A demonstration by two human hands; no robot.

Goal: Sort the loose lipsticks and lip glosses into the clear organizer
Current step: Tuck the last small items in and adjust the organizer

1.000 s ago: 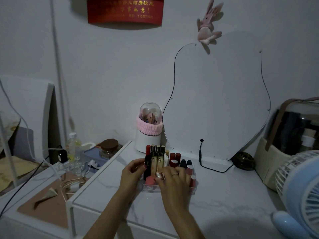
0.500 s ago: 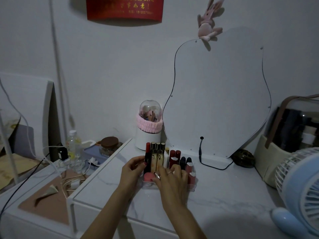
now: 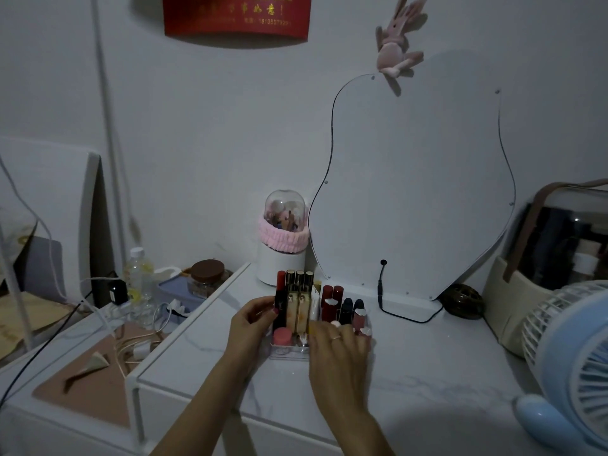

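The clear organizer (image 3: 287, 353) stands on the white marble tabletop (image 3: 427, 373), in front of the mirror. It holds several upright tubes: a red-capped dark lipstick (image 3: 280, 302), gold lip glosses (image 3: 298, 306), dark red lipsticks (image 3: 331, 302), black ones (image 3: 351, 307) and a round pink cap (image 3: 282, 336) in front. My left hand (image 3: 250, 327) grips the organizer's left side, thumb against the dark tube. My right hand (image 3: 340, 352) lies over the front right corner with its fingers spread on the short tubes there, hiding them.
A curvy mirror (image 3: 411, 192) with a black cord (image 3: 383, 297) leans behind the organizer. A domed white holder with a pink band (image 3: 283, 238) stands at the back. A blue fan (image 3: 572, 366) and a cream case (image 3: 539, 281) crowd the right. Cables, a bottle (image 3: 136, 274) and a jar (image 3: 207, 278) fill the lower left shelf.
My right hand has slid a little to the right, uncovering a small silvery piece in the organizer's front row. The left hand stays on the left side.
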